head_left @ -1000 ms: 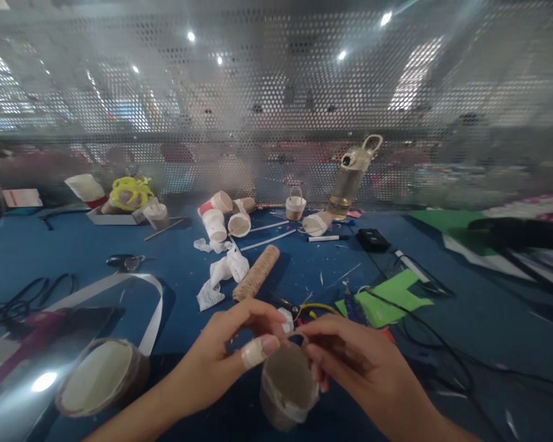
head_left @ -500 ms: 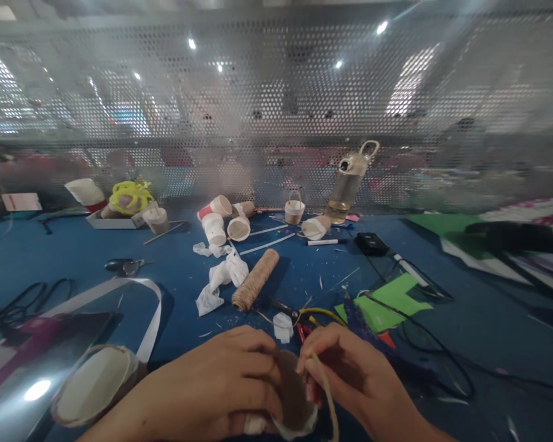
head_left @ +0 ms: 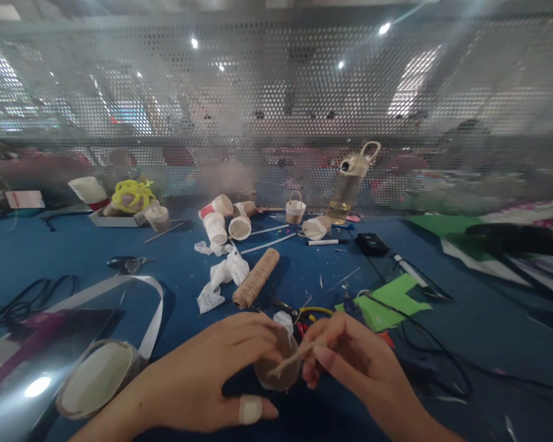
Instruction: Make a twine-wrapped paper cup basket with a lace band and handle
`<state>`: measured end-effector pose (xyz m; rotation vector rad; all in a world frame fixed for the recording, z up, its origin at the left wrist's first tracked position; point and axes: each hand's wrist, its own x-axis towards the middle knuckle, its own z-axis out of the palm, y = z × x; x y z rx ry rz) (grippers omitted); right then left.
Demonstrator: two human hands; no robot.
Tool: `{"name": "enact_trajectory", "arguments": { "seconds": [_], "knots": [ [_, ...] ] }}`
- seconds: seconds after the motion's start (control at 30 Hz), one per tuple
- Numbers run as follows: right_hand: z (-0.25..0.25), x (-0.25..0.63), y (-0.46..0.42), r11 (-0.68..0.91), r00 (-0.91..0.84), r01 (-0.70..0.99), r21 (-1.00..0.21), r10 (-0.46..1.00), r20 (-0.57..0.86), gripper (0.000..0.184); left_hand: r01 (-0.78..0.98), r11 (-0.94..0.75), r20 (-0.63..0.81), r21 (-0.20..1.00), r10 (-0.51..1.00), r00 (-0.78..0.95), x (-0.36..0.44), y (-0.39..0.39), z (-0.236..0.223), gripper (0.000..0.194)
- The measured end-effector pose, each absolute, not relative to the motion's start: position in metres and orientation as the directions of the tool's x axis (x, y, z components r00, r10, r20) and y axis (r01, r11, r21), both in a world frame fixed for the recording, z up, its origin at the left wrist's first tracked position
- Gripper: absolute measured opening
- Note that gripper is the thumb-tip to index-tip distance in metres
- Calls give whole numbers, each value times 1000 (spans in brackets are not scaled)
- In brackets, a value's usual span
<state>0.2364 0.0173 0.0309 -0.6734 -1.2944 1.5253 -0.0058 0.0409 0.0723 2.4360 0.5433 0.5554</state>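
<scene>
In the head view, a small paper cup (head_left: 276,376) is tilted with its mouth toward me. My left hand (head_left: 221,362) has its fingers at the cup's upper left edge and seems to hold it there; its thumb, with a plaster (head_left: 250,409) on it, stands apart from the cup. My right hand (head_left: 354,362) pinches a short piece of twine (head_left: 299,354) between thumb and fingers. The twine's frayed end crosses the cup's mouth. Part of the cup is hidden behind my left fingers.
Beyond my hands are a twine roll (head_left: 257,279), crumpled white tissue (head_left: 223,276), scissors (head_left: 288,309) and green paper (head_left: 387,301). A twine-rimmed cup (head_left: 96,380) stands left. Several cups, a mini bucket (head_left: 295,212) and a bottle (head_left: 348,187) line the back, before a perforated metal screen (head_left: 276,92).
My left thumb has moved away from the cup, and the cup has turned and shifted slightly left. The twine in my right hand has swung from hanging down to lying across the cup's mouth.
</scene>
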Motion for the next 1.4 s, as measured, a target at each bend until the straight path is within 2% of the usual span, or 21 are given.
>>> {"name": "enact_trajectory", "arguments": {
  "seconds": [0.13,0.27,0.5,0.63,0.8,0.9,1.03,1.13,1.4],
  "knots": [
    [30,235,21,-2,-377,-355,-935,916,142,15,245,-665,316,706,605,731,-4,42,65,12],
    [28,233,23,-36,-379,-384,-923,917,122,14,287,-594,342,751,722,601,-1,41,61,13],
    [24,232,26,-96,-439,-424,-901,891,112,13,208,-279,137,937,846,515,-3,46,56,12],
    [24,232,28,-107,-444,-401,-910,891,91,11,121,-176,89,977,851,517,-3,46,55,21],
    [23,231,29,-112,-457,-418,-902,884,102,11,92,-37,-17,995,853,522,-3,43,52,19],
    [23,231,29,-116,-461,-423,-899,881,103,9,129,-91,13,988,863,505,-2,42,53,16],
    [22,231,27,-118,-463,-384,-916,883,81,13,267,-313,145,911,852,503,1,40,56,9],
    [23,231,27,-125,-467,-383,-915,881,75,12,319,-417,203,851,821,533,4,38,56,8],
    [25,228,26,-133,-487,-375,-917,871,73,11,312,-614,366,725,728,580,7,38,49,8]
  ]
}}
